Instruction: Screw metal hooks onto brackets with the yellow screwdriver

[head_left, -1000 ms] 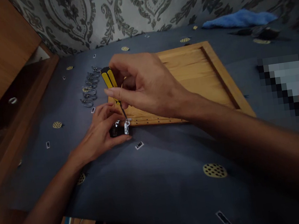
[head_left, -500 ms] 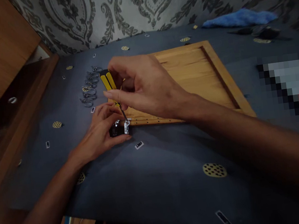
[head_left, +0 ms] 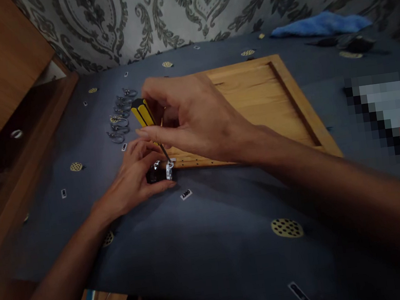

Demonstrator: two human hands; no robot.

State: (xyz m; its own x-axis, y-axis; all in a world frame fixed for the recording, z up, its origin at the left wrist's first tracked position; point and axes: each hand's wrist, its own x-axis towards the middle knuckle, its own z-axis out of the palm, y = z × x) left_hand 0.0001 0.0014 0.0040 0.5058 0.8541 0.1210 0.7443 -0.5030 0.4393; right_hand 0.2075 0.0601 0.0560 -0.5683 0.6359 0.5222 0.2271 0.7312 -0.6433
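My right hand grips a yellow and black screwdriver between thumb and fingers. The screwdriver's tip meets a small metal clamp at the near left corner of a wooden tray. My left hand lies around that corner with fingers bent and thumb apart, beside the clamp; whether its fingers hold the clamp or the tray edge is hidden. Another small metal piece shows between the left thumb and forefinger. Dark holes run along the tray's near edge.
Several metal clamps lie in a row left of the tray. A blue cloth and a dark object lie at the back right. A blurred-out flat object is at the right. A wooden cabinet stands at the left.
The screwdriver's handle has tilted slightly to the left and lower, with my right thumb and fingers shifting along with it. My left hand has hardly moved.
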